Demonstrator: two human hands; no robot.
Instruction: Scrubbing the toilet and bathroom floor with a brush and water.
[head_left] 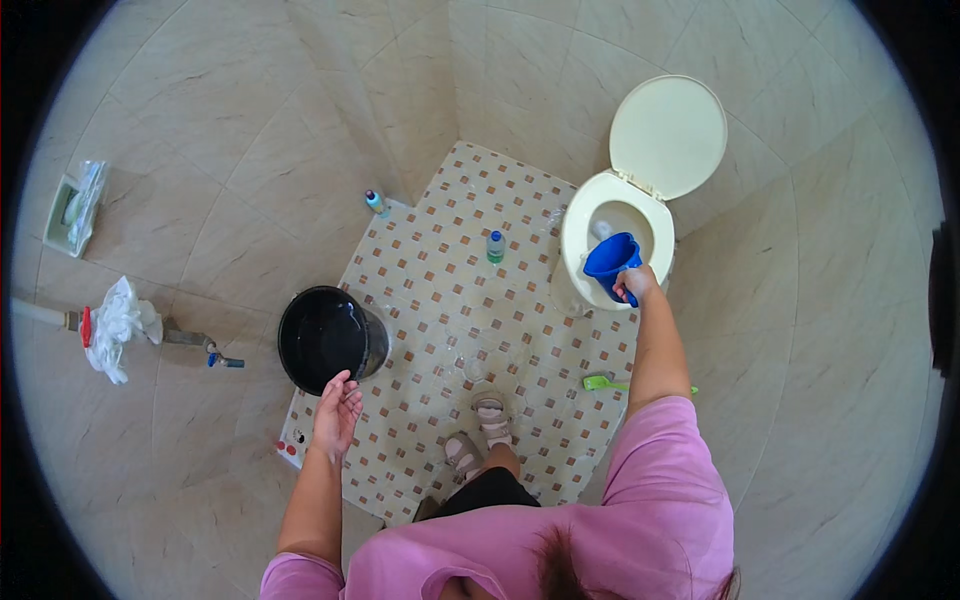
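On my head-camera feed I see the right hand (637, 283) with fingers curled snugly round a blue mug (610, 257) above the open toilet (573, 238), while the left hand (337, 412), fingers loosely parted and gripping nothing, sits at the black bucket (374, 352), touching or not I cannot tell.

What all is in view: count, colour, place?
Toilet: 1, cream, right, lid raised
Dipper: 1, blue, over toilet bowl
Bucket: 1, black, floor left
Blue-capped bottle: 1, greenish, mid-floor
Small bottle: 1, bluish, wall corner
Brush-like tool: 1, green, floor right
Tap: 1, grey-blue, left wall
Bundle: 1, white, left wall
Tray: 1, pale green, left wall
Sandals: 2, beige, lower centre
Shirt: 1, pink, lower edge
Left hand: 1, bare, near bucket
Right hand: 1, bare, holding dipper
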